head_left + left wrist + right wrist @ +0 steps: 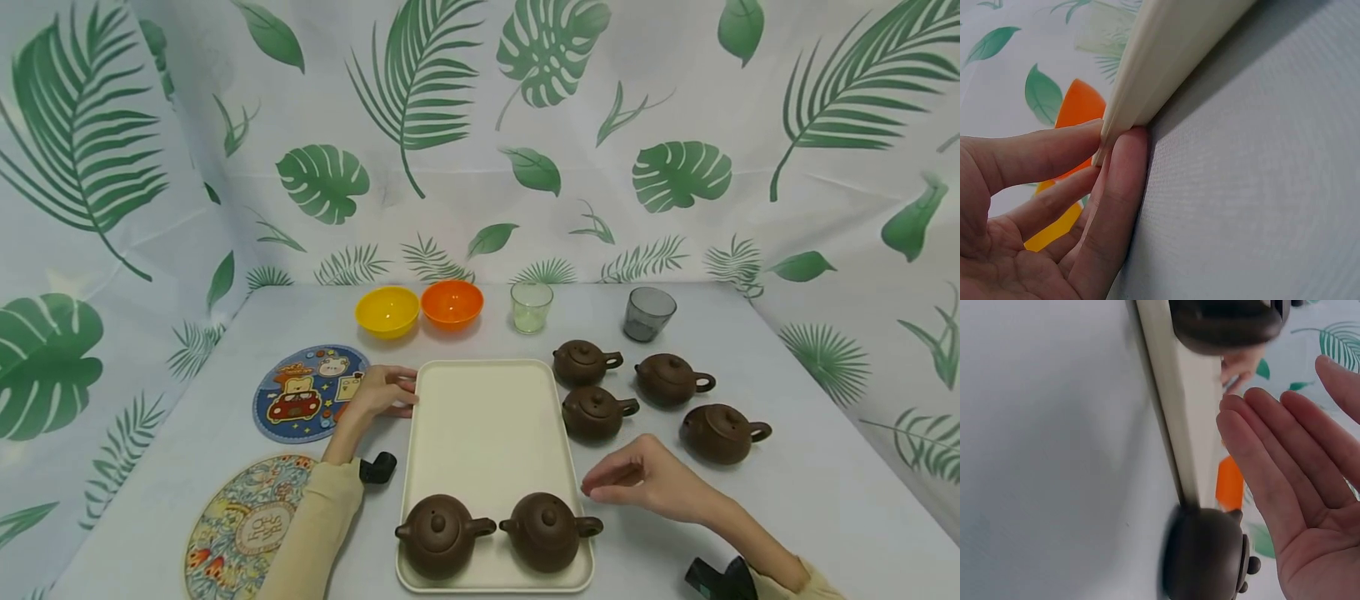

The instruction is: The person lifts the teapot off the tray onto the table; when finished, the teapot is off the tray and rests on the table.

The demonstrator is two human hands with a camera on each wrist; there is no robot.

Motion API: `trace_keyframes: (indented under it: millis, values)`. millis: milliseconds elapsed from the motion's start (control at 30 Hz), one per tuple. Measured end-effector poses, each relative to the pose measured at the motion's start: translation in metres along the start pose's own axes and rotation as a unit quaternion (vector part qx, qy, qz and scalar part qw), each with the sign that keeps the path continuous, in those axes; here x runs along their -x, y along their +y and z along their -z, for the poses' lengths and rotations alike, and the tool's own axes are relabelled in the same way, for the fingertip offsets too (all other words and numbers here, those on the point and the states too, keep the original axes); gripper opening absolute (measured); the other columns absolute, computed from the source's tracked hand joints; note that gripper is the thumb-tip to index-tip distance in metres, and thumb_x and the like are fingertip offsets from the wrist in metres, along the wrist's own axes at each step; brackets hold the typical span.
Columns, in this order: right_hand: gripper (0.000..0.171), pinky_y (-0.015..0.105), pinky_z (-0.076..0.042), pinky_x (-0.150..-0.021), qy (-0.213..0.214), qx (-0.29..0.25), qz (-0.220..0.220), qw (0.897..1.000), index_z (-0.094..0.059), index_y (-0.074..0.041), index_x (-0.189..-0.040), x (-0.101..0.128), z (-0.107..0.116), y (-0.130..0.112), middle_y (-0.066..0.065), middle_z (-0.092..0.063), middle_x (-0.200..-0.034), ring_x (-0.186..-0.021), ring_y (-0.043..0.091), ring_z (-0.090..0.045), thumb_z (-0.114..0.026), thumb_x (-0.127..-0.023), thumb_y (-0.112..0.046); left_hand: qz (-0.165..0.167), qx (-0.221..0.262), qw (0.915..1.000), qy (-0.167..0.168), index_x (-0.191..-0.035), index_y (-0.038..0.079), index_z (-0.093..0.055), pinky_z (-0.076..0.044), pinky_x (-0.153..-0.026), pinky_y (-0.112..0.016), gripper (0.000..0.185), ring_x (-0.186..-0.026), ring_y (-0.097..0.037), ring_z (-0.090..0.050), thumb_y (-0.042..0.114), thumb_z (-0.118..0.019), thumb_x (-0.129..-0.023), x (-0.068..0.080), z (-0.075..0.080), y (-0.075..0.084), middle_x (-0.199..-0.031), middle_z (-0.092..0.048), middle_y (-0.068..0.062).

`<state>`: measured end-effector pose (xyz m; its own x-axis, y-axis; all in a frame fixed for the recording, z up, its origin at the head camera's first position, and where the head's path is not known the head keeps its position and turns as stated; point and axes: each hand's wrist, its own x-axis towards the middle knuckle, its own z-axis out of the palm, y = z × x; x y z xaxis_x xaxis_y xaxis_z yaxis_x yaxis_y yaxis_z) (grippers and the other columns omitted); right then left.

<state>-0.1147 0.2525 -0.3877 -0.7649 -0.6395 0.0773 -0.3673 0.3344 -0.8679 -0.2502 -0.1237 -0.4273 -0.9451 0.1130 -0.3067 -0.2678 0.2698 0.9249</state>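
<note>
Left hand (378,390) pinches the cream rectangular plastic tray's (487,433) far-left rim; right hand (645,479), empty and loosely open, hovers just right of the near brown clay teapot (547,529).

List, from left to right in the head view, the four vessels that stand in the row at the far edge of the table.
Yellow bowl → orange bowl → clear glass cup → grey glass cup.
</note>
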Motion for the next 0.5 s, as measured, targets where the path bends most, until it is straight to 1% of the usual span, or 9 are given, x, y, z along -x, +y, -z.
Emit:
trace_keyframes:
  millis: [100,233,333,433,500]
  values:
    - [0.015,0.029,-0.061,-0.066,-0.009,-0.012,-0.001,1.000,-0.074,0.001,-0.096,0.005,-0.006,-0.002,0.007,-0.074,-0.090,-0.080,0.008,-0.070,-0.070,-0.086,-0.010,-0.002,0.001,1.0000,-0.003,-0.122,-0.008,-0.059,-0.061,-0.060,-0.030,0.045,-0.063,-0.015,-0.063,-0.012,-0.066,-0.078,0.000,0.000,0.001,-0.090,-0.065,-0.014]
    - [0.013,0.030,-0.061,-0.065,-0.010,-0.029,0.012,0.999,-0.073,0.003,-0.096,0.011,-0.014,-0.002,0.010,-0.074,-0.090,-0.079,0.005,-0.069,-0.070,-0.084,-0.001,-0.001,0.002,1.0000,-0.004,-0.123,-0.008,-0.058,-0.061,-0.060,-0.031,0.046,-0.063,-0.015,-0.063,-0.012,-0.066,-0.078,0.002,0.000,0.002,-0.089,-0.064,-0.013]
    - [0.016,0.031,-0.061,-0.065,-0.007,-0.040,0.024,0.999,-0.073,0.003,-0.096,0.013,-0.021,-0.001,0.010,-0.074,-0.090,-0.080,0.004,-0.069,-0.070,-0.080,0.006,-0.001,0.001,1.0000,-0.003,-0.123,-0.008,-0.058,-0.061,-0.060,-0.031,0.046,-0.063,-0.015,-0.063,-0.011,-0.067,-0.078,0.002,0.000,0.003,-0.089,-0.064,-0.013]
    - [0.016,0.031,-0.061,-0.065,-0.006,-0.040,0.040,0.998,-0.073,0.003,-0.096,0.013,-0.025,0.000,0.011,-0.074,-0.091,-0.081,0.006,-0.070,-0.071,-0.080,0.004,-0.007,0.003,0.9999,-0.007,-0.124,-0.009,-0.058,-0.061,-0.061,-0.031,0.047,-0.062,-0.014,-0.063,-0.011,-0.067,-0.078,0.003,0.000,0.003,-0.090,-0.064,-0.015]
    - [0.015,0.031,-0.061,-0.064,-0.003,-0.033,0.048,0.998,-0.073,0.003,-0.096,0.013,-0.028,0.000,0.011,-0.074,-0.090,-0.081,0.007,-0.070,-0.073,-0.081,0.000,-0.010,0.006,0.9999,-0.009,-0.124,-0.010,-0.057,-0.061,-0.061,-0.032,0.047,-0.062,-0.014,-0.063,-0.011,-0.067,-0.078,0.002,0.001,0.002,-0.090,-0.064,-0.016]
